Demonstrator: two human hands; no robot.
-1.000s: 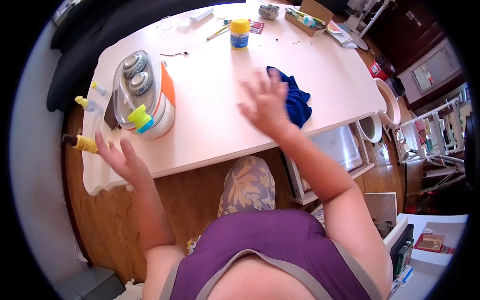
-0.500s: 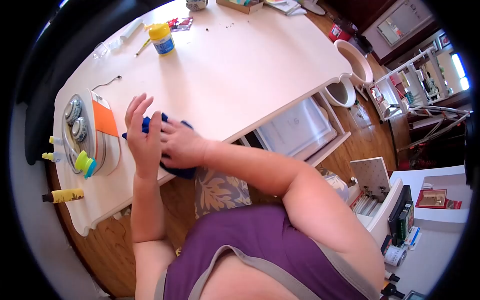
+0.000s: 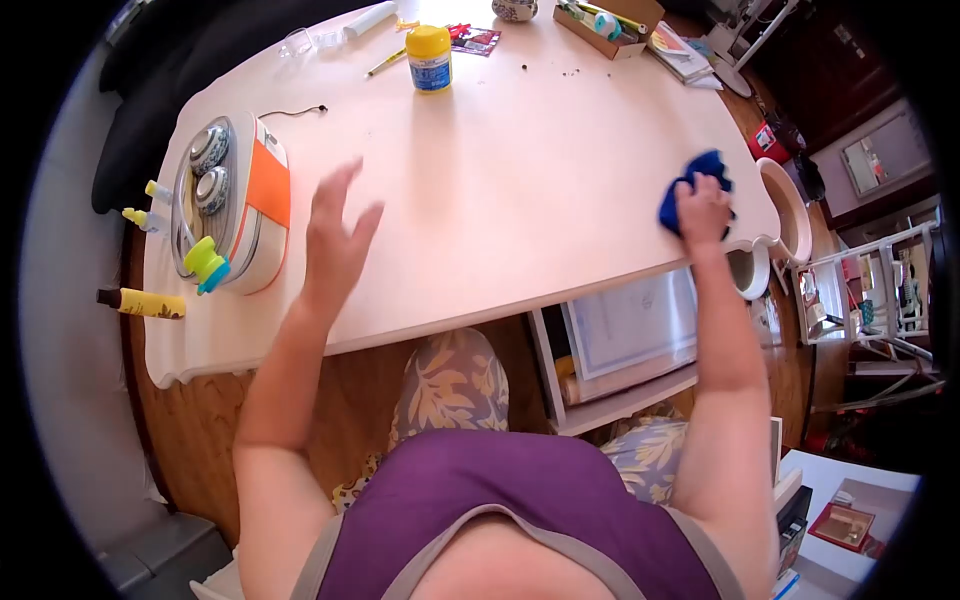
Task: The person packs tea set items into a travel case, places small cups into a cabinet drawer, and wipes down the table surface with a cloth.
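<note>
My right hand (image 3: pixel 704 212) is on a crumpled dark blue cloth (image 3: pixel 708 168) near the right end of the white table (image 3: pixel 520 170). Its fingers curl over the cloth, which bunches out beyond them. My left hand (image 3: pixel 338 240) hovers at the table's left side, fingers and thumb apart, with nothing in it. Left of that hand stands a white and orange box-shaped appliance (image 3: pixel 255 200) with two small patterned bowls (image 3: pixel 211 168) on its lid. A yellow-lidded jar (image 3: pixel 430 62) stands farther back.
An open drawer (image 3: pixel 630 335) juts out below the table's front edge. A yellow bottle (image 3: pixel 150 303) lies at the left edge. At the back are a pencil (image 3: pixel 386 62), dark crumbs (image 3: pixel 570 72) and an open cardboard box (image 3: pixel 612 28). A pale bin (image 3: pixel 783 205) stands off the right end.
My right hand has swept the blue cloth from the front left of the table to its right end. My left hand has come apart from it and is now alone. The view has shifted.
</note>
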